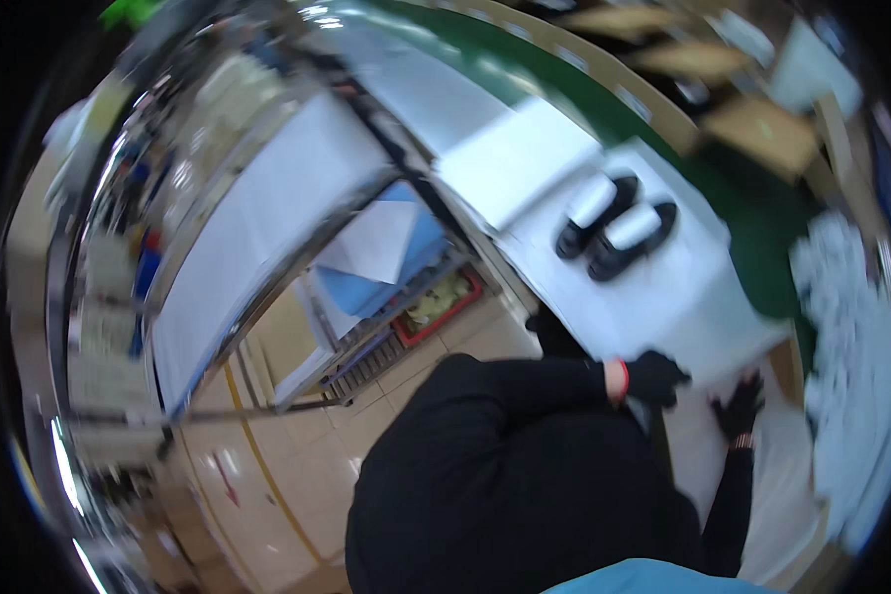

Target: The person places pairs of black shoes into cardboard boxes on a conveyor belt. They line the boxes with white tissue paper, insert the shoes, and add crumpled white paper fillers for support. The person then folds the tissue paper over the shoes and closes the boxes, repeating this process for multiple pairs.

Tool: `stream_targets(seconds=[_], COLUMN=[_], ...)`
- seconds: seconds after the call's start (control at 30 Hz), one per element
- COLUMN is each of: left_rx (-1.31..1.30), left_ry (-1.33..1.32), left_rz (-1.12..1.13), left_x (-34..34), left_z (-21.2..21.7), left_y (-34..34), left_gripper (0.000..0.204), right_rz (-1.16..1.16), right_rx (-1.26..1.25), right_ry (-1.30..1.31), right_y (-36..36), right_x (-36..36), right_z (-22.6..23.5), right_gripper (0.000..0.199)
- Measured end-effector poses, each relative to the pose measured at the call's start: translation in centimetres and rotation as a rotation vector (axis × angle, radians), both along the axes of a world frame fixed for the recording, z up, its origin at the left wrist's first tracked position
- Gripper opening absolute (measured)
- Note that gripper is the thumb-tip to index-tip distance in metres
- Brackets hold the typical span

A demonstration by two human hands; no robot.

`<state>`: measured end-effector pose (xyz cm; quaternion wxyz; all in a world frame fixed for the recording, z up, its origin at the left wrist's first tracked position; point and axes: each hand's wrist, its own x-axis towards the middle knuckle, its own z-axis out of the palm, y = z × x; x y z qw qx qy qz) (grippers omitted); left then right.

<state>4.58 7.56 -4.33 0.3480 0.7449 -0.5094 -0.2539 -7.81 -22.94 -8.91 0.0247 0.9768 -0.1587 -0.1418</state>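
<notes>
My left hand [653, 379], in a black glove with a red band at the wrist, is at the near edge of a large white paper sheet [653, 307]. Its fingers are blurred, so I cannot tell whether they grip the paper. To its right, my right hand [739, 410], in a black glove with bare fingertips, spreads its fingers over pale thin paper [782, 470] beside a cardboard edge [788, 371]. A pair of black shoes [619, 259], each with a white wrap across it, lies farther up on the white sheet.
A white flat box or stack [520, 163] lies beside the shoes on a green surface [762, 233]. Crumpled white paper [846, 366] is piled at right. Brown cardboard [762, 129] lies at the far right. On the left stands a metal-framed rack [267, 238], with a red crate [441, 307] beneath.
</notes>
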Motion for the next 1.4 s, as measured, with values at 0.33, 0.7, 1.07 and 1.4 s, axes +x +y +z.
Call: stream_targets(seconds=[0.33,0.7,1.07,1.4], left_rx=[0.069,0.090,0.053,-0.620], left_ry=[-0.147,-0.096,0.007,-0.231], left_rz=[-0.077,-0.027,0.164,0.784], left_x=[-1.7,-3.8,1.1,10.3], left_z=[6.2,4.4,6.8,8.4], left_y=[0.6,-0.4,3.7,12.7], left_gripper=[0.055,0.055,0.057,0.026], right_rz=[-0.096,-0.187,-0.233,-0.203], right_rx=[0.082,0.081,0.443,0.478], right_ry=[0.000,0.089,-0.506,-0.808], right_y=[1.5,4.0,8.9,11.6], right_x=[-1.3,-2.3,-6.2,-6.3], right_z=[3.3,4.6,8.7,10.1], right_gripper=[0.129,0.132,0.088,0.071])
